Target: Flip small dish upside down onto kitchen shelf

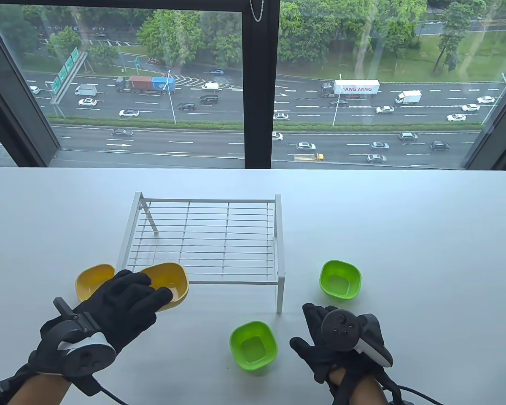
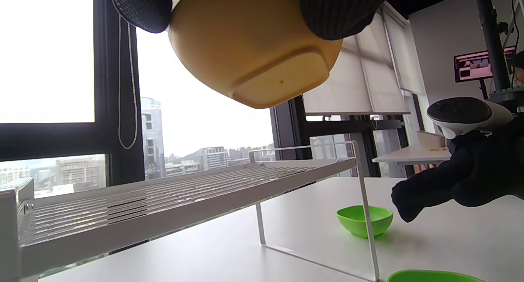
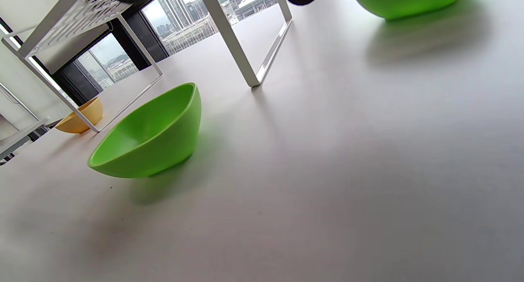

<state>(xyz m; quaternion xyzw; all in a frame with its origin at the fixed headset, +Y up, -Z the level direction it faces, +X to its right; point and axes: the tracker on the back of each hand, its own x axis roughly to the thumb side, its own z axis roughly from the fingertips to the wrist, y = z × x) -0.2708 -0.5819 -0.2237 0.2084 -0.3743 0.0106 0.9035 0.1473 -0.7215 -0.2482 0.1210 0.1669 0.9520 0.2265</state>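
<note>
My left hand grips a small yellow dish by its rim and holds it in the air, open side up, over the front left corner of the white wire kitchen shelf. The left wrist view shows the dish's underside above the shelf's grid. A second yellow dish sits upright on the table left of the shelf. My right hand rests open and empty on the table between two green dishes.
One green dish sits upright in front of the shelf, another green dish to the shelf's right. The white table ends at a window behind the shelf.
</note>
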